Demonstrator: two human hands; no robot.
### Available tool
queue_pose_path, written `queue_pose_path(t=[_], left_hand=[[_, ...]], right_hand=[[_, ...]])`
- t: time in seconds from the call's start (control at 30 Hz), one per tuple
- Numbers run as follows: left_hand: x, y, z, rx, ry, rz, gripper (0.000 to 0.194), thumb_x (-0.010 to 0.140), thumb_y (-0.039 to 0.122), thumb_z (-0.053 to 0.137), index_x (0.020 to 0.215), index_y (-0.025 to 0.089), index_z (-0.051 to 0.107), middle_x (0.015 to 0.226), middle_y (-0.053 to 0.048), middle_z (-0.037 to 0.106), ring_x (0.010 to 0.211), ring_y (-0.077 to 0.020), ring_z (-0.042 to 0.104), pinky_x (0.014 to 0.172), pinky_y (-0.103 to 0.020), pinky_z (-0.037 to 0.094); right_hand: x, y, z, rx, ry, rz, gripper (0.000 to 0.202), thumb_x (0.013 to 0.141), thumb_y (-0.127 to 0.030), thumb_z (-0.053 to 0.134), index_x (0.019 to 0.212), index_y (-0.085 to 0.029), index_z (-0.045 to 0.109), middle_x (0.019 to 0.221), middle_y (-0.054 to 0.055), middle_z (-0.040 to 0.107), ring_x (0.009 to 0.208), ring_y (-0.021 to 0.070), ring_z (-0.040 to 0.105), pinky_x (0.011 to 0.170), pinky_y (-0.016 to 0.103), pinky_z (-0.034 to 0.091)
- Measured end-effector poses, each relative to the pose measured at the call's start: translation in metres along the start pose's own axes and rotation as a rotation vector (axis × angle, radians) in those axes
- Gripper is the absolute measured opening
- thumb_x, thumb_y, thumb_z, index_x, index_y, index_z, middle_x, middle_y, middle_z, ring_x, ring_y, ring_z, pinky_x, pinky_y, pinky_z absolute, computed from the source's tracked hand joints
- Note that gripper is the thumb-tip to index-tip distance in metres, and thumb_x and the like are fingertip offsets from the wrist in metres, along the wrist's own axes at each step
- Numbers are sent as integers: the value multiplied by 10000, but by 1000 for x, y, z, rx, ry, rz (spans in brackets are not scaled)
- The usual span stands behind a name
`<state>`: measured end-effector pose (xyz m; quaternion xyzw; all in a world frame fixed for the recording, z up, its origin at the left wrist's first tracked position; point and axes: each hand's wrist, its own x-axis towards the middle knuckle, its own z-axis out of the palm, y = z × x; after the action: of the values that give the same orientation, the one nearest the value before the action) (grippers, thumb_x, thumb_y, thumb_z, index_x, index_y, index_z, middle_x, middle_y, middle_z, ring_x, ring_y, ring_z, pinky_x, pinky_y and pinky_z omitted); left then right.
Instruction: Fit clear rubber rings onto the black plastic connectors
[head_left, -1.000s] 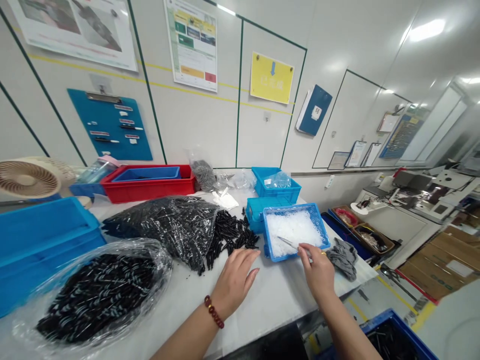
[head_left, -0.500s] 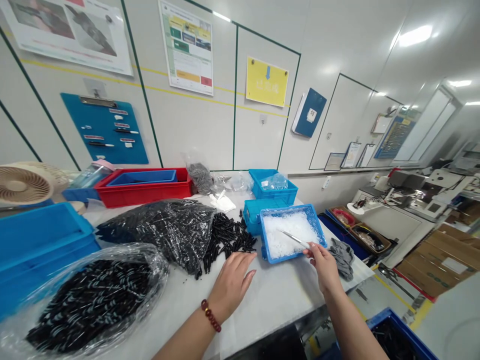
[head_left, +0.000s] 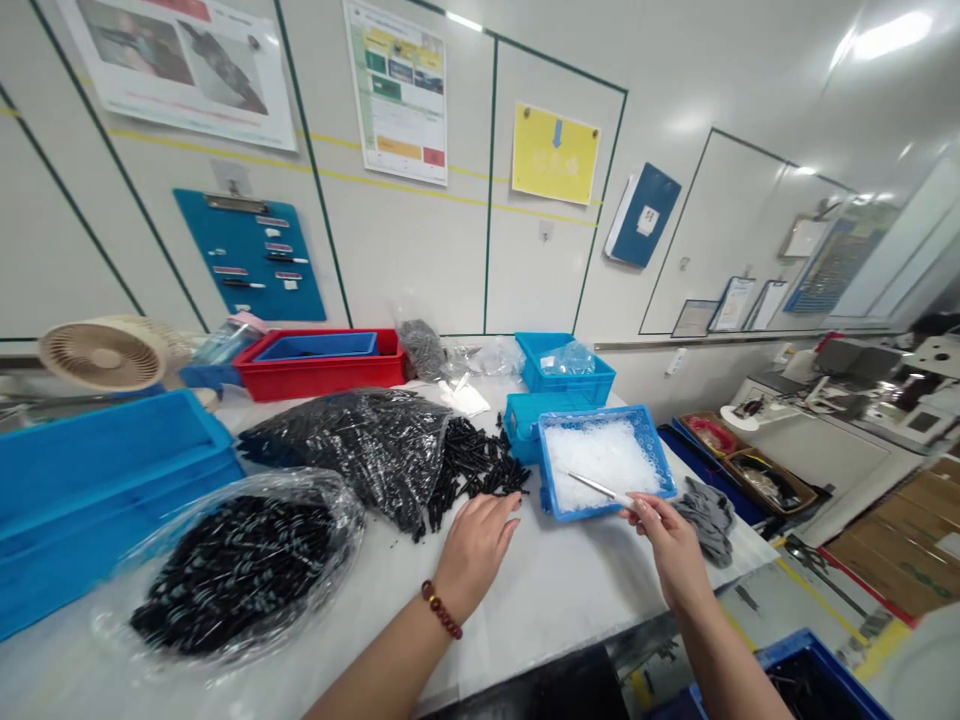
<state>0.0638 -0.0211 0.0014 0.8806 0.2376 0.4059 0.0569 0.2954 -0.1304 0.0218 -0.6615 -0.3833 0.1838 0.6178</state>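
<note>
My right hand [head_left: 665, 535] pinches a thin silver-and-white pen-like tool [head_left: 600, 488], its tip over the small clear-white pieces [head_left: 604, 450] that fill a blue basket [head_left: 550, 485]. My left hand [head_left: 478, 545], with a red bead bracelet at the wrist, lies palm down beside the loose black parts [head_left: 480, 460]; its fingers are stretched out and its fingertips are near the pile's front edge. Whether a part lies under those fingertips is hidden. Left of the pile is a plastic bag of black parts [head_left: 352, 440], and an open bag of black-and-grey parts [head_left: 232, 570] sits closer to me.
Blue bins [head_left: 112, 480] stand at the left, a red bin [head_left: 322, 378] and a fan [head_left: 105, 355] behind. A teal bin [head_left: 566, 380] sits behind the basket. Grey cloth [head_left: 705, 520] lies at the right edge; a blue crate [head_left: 810, 670] is below.
The view has turned slightly left, so everything appears further right. Both hands keep nearly the same places over the table, and the tool is still in my right hand.
</note>
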Motion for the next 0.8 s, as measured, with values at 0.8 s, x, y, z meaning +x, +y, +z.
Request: queue_pose_path(t=[0.8], left_hand=[[-8, 12, 8, 90, -251, 210, 284, 915, 279, 421, 693, 152, 545, 596, -14, 562, 633, -168, 524, 794, -385, 399]], right_hand=[[-44, -8, 45, -147, -401, 3, 308, 738, -487, 539, 766, -198, 641, 631, 21, 656, 629, 180, 580, 629, 277, 435]])
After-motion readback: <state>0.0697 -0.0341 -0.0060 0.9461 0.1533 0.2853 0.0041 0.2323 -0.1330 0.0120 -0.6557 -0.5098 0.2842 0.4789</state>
